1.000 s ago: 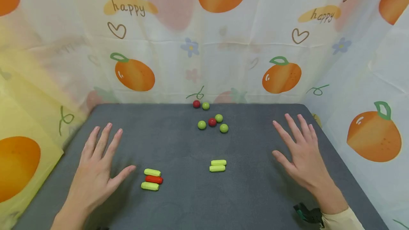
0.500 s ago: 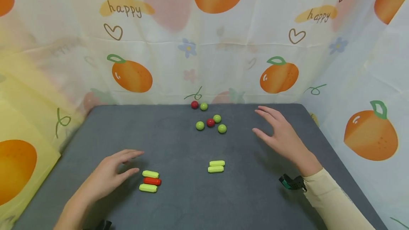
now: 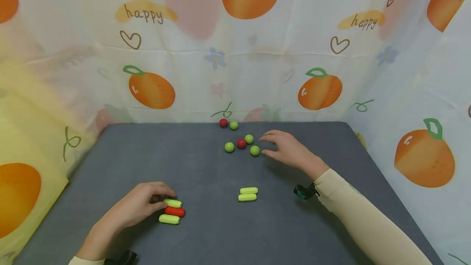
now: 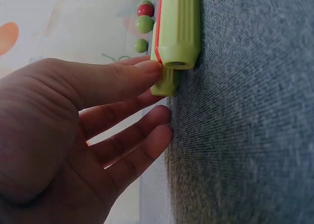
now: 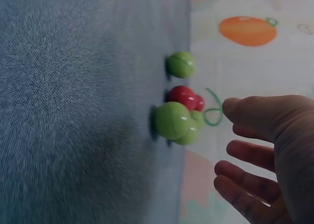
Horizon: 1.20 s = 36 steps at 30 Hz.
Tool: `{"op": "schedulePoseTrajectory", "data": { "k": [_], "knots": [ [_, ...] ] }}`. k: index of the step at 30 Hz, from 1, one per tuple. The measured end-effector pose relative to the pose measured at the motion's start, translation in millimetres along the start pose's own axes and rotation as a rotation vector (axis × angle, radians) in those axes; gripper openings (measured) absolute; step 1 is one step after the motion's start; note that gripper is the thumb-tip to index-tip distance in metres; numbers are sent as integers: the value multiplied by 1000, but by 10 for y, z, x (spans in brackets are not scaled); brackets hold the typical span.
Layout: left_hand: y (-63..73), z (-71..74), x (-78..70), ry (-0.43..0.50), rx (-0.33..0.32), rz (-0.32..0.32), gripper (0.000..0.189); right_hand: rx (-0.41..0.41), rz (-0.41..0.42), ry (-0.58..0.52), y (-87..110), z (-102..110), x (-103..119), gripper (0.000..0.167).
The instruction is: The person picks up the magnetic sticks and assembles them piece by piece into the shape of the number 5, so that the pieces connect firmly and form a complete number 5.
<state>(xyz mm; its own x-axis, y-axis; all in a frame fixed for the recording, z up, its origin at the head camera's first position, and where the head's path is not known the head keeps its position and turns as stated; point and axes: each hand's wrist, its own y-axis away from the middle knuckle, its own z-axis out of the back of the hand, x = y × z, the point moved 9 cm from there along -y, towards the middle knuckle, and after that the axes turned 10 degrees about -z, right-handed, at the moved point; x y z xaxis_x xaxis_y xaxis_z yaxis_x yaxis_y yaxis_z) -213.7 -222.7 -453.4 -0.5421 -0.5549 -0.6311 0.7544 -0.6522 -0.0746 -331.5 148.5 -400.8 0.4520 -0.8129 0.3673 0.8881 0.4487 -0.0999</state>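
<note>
Left hand [image 3: 141, 200] at lime block [image 3: 174, 203], grip unclear; right hand [image 3: 290, 150] wide, beside green ball [image 3: 255, 151].

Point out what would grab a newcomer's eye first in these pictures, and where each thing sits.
The big orange-fruit prints probably come first, spread over the pale cloth behind and beside the grey table. Next is the red block, lying between two yellow-green blocks by the left hand. Then come the glossy red balls and green balls toward the table's far edge, with the right hand beside them.
</note>
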Motion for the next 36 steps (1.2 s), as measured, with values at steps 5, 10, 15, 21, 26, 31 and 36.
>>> {"op": "schedulePoseTrajectory", "data": {
  "k": [5,10,15,21,26,31,36],
  "knots": [
    [-47,-40,9,29,37,-5,26,34,-1,26,-154,-197,-2,39],
    [-71,-42,-16,-3,33,-5,24,66,-12,36,-253,-347,-8,38],
    [-81,-45,-23,-15,17,6,22,84,-25,14,-311,-444,-13,35],
    [-124,-48,-9,-34,15,-3,21,73,-54,-37,-313,-493,-47,31],
    [-189,-27,-13,-94,3,-17,19,60,-36,-50,-304,-489,-25,29],
    [-309,27,-99,-142,-35,-35,17,85,-44,-42,-304,-503,-25,32],
    [-514,65,-252,-156,-70,-62,16,62,-91,-104,-263,-513,-117,32]
  ]
}}
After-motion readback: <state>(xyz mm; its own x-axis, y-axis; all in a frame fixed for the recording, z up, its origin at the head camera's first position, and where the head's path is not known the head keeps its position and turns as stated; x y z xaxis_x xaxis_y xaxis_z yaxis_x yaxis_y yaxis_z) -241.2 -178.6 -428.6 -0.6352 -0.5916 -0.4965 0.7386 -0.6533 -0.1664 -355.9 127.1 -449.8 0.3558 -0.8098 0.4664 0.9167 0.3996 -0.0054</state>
